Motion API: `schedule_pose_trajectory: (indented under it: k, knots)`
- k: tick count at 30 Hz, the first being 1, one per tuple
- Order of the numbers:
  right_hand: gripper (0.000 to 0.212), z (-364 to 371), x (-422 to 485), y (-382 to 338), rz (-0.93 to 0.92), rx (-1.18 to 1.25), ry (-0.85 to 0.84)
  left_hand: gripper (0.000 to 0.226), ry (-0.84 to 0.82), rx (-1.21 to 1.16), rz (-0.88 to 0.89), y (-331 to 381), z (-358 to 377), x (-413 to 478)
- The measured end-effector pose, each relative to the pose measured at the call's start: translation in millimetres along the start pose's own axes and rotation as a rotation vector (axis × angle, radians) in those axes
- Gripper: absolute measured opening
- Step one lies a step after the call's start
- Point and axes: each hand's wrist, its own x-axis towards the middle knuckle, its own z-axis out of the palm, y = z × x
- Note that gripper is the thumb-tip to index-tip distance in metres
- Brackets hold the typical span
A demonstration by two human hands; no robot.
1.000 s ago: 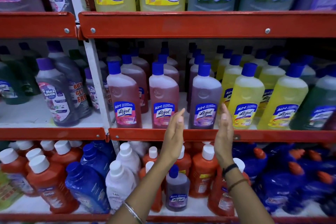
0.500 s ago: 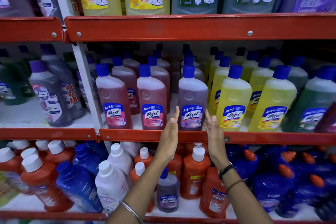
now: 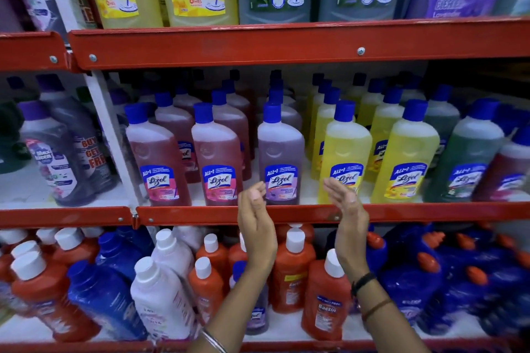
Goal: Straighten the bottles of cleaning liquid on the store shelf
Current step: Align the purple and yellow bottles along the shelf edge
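A lavender Lizol bottle [image 3: 280, 157] with a blue cap stands upright at the front of the middle shelf [image 3: 286, 213]. Two pink Lizol bottles [image 3: 218, 160] stand to its left and yellow Lizol bottles [image 3: 345, 157] to its right. My left hand [image 3: 255, 218] is raised just below and left of the lavender bottle, fingers slightly curled, holding nothing. My right hand [image 3: 345, 209] is raised to the bottle's right, palm facing inward, in front of the lower part of a yellow bottle. Neither hand touches a bottle.
Green bottles [image 3: 464, 163] stand at the right end of the middle shelf, dark purple bottles [image 3: 57, 157] in the left bay past a white upright [image 3: 114, 140]. Large bottles fill the top shelf. Orange, white and blue bottles [image 3: 289, 269] crowd the bottom shelf behind my forearms.
Both hands have drawn slightly back and down from the lavender bottle, and my left fingers have curled. The camera has moved closer and tilted upward a little.
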Motion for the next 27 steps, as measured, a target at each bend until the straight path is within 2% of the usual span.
schedule_pose_trajectory:
  k: [2, 4, 6, 8, 9, 11, 14, 18, 27]
  knots:
    - [0.063, -9.0, 5.3, -1.6, -0.083, 0.014, 0.125, 0.032, -0.077, -0.022, 0.066, 8.1, 9.3, -7.2]
    - [0.059, -12.6, 13.6, -0.8, -0.088, -0.023, 0.202, 0.036, -0.299, -0.078, 0.008, 12.4, 19.4, -8.1]
    - [0.065, -12.9, 19.3, 2.6, -0.019, -0.084, 0.179, 0.044, -0.482, -0.057, -0.082, 9.3, 28.5, -2.8]
    - [0.071, -12.7, 23.2, 4.0, 0.028, -0.142, 0.071, 0.056, -0.571, -0.047, -0.177, 8.7, 36.4, 1.1]
    - [0.068, -11.6, 24.2, 8.2, 0.066, -0.13, 0.02, 0.067, -0.593, -0.039, -0.223, 8.3, 36.7, 4.2]
    - [0.063, -61.3, 41.3, 4.4, 0.115, -0.107, -0.067, 0.095, -0.602, -0.009, -0.281, 26.2, 80.1, -20.0]
    - [0.085, -65.0, 46.4, 7.5, 0.116, -0.112, -0.089, 0.116, -0.62, -0.04, -0.319, 30.2, 76.6, -15.9]
    - [0.09, -66.5, 43.2, 16.8, 0.127, -0.103, -0.079, 0.122, -0.634, -0.053, -0.34, 24.7, 68.1, -9.9]
    - [0.086, -71.1, 40.2, 17.4, 0.16, -0.135, -0.119, 0.117, -0.617, -0.02, -0.35, 27.5, 67.3, -10.5]
